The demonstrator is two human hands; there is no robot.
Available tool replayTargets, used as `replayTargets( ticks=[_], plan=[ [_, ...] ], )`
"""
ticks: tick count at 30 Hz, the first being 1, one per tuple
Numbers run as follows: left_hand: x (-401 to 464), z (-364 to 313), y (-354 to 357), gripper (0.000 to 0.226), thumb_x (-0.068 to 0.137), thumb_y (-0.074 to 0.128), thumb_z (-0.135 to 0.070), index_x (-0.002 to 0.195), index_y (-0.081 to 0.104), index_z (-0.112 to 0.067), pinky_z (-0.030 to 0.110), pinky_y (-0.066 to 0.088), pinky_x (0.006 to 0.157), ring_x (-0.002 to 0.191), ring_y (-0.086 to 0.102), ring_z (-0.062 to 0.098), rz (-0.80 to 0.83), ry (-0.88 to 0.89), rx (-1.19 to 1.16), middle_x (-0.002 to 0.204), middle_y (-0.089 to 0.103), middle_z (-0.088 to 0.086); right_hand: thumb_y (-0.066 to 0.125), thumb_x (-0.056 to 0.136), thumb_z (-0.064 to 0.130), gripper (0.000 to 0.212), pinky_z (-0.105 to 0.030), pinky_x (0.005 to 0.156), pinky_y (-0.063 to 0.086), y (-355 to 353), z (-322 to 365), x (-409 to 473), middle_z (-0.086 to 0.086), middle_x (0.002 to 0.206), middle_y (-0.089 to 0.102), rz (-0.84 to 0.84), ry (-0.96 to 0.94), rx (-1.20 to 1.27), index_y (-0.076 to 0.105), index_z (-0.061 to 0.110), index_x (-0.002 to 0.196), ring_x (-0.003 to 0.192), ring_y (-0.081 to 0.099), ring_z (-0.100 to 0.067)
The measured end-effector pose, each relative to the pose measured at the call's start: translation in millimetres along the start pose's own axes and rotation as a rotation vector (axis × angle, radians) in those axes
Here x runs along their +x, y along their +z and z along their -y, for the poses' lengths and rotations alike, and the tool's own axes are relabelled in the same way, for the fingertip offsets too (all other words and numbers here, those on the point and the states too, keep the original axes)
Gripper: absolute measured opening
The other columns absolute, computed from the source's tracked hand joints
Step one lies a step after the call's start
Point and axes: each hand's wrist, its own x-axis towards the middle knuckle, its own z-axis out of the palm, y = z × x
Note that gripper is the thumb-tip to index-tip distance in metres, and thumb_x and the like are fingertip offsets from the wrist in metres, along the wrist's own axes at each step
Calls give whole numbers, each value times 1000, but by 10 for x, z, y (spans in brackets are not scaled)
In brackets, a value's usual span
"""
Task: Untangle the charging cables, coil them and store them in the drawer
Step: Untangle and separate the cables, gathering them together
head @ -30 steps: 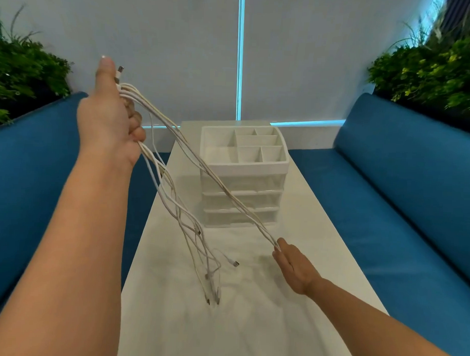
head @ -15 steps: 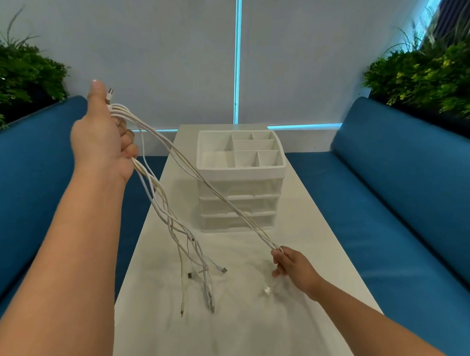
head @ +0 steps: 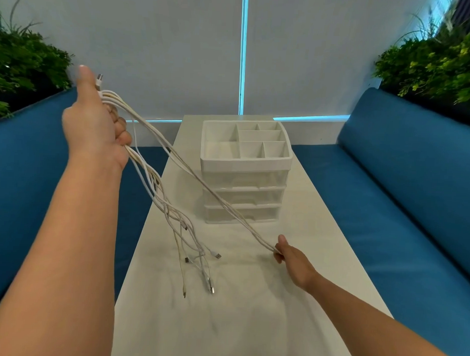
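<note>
Left hand (head: 97,130) raised, clenched round tangled white cables (head: 171,210); right hand (head: 292,257) pinching strands taut before drawer organizer (head: 244,173) mid-table. No legible writing.

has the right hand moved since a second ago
Yes. The right hand has slid right along the table, past the drawer unit's front corner, pulling cables.

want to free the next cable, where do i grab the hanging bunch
Pinch one plug at the loose ends, coming from the right with the right hand. The plugs splay apart over the table; higher up, the bunch twists below the left hand.
</note>
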Motion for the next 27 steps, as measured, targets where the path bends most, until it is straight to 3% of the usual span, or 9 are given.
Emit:
replayTargets(
  ticks=[3, 5, 7, 9, 12, 16, 18, 22, 27],
  plan=[
    [-29, 24, 10, 46, 94, 53, -57, 66, 40, -23, 23, 17, 42, 42, 23, 8, 5, -1, 28, 49, 30, -8, 18, 96, 62, 59, -32, 63, 33, -17, -61, 40, 1, 65, 42, -70, -43, -257, 36, 16, 64, 62, 40, -17],
    [-69, 46, 37, 46, 95, 53, -57, 66, 40, -23, 23, 18, 41, 41, 24, 7, 12, -4, 43, 47, 31, -9, 18, 100, 57, 57, -34, 67, 36, -16, -37, 7, 1, 71, 46, -104, -91, -524, 41, 19, 63, 69, 47, -19],
    [-103, 62, 67, 46, 95, 54, -55, 65, 40, -23, 23, 17, 41, 42, 24, 8, 19, -11, 30, 46, 31, -9, 16, 104, 47, 52, -34, 72, 35, 0, 43, -38, 1, 73, 44, -114, -87, -628, 40, 21, 65, 78, 49, -22],
    [-121, 67, 83, 46, 95, 55, -55, 65, 40, -23, 24, 16, 41, 43, 23, 8, 16, -14, 12, 47, 31, -9, 16, 105, 43, 53, -34, 74, 34, 22, 52, -24, 0, 70, 44, -65, -34, -561, 39, 17, 65, 78, 46, -23],
    [-123, 49, 92, 45, 95, 55, -54, 66, 41, -23, 24, 16, 42, 43, 23, 9, 14, -10, -7, 47, 31, -8, 24, 104, 47, 54, -33, 69, 35, 46, -45, 55, 0, 67, 47, -12, 69, -211, 41, 14, 64, 70, 45, -22],
    [-112, 28, 99, 44, 94, 56, -54, 67, 41, -23, 25, 16, 42, 44, 22, 9, 10, -14, -31, 49, 31, -7, 35, 102, 40, 40, -29, 61, 25, 48, -31, 37, 4, 65, 34, 49, 147, 126, 34, 17, 69, 60, 29, -14],
    [-123, 30, 104, 43, 95, 56, -53, 67, 42, -23, 25, 15, 43, 45, 22, 10, 13, -17, -40, 50, 31, -7, 35, 100, 35, 33, -30, 63, 23, 73, -60, 10, 4, 66, 31, 73, 107, 146, 32, 17, 73, 62, 26, -13],
    [-159, 66, 106, 44, 95, 56, -52, 66, 41, -23, 25, 15, 42, 44, 23, 9, 18, -28, -29, 51, 31, -7, 27, 96, 32, 29, -32, 66, 31, 133, -211, -47, 5, 68, 37, 42, -138, -53, 33, 18, 71, 63, 33, -10],
    [-211, 146, 84, 41, 95, 57, -47, 66, 42, -23, 24, 16, 40, 42, 22, 9, 7, -64, -44, 49, 30, -7, 31, 106, 31, 32, -24, 70, 37, 96, -297, 5, 7, 74, 50, 99, -73, -142, 48, 17, 83, 69, 46, -8]
  ],
)
